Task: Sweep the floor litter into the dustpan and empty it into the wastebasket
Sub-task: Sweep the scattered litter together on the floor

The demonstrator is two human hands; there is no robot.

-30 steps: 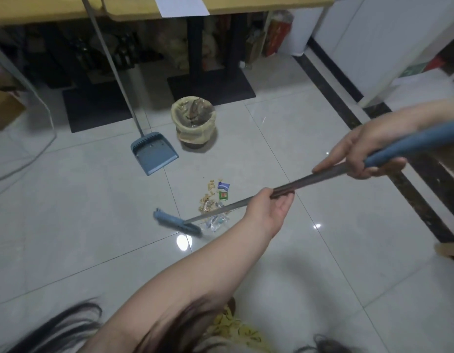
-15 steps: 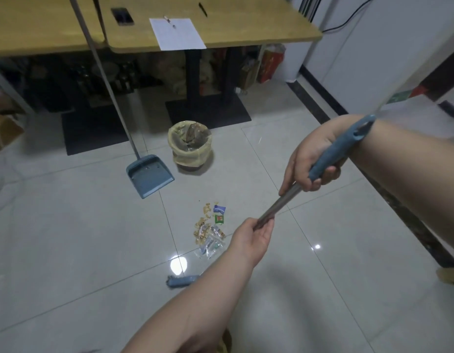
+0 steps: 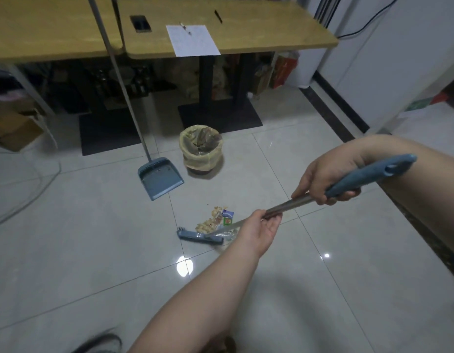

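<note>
I hold a broom with both hands. My left hand grips the metal shaft low down; my right hand is closed on the blue grip higher up. The blue broom head rests on the tile at the near left edge of a small litter pile of wrappers and crumbs. A blue dustpan stands on the floor beyond the pile, its long handle leaning against the table. To its right stands the wastebasket, lined with a yellowish bag and holding some rubbish.
Two wooden tables stand at the back, with a paper sheet hanging over one edge and black bases below. Boxes and clutter sit under them. A white wall with dark floor trim runs along the right. A cable lies at left.
The broom head has moved from the near side of the tile up against the litter pile. The camera has tilted up, showing more of the tabletops.
</note>
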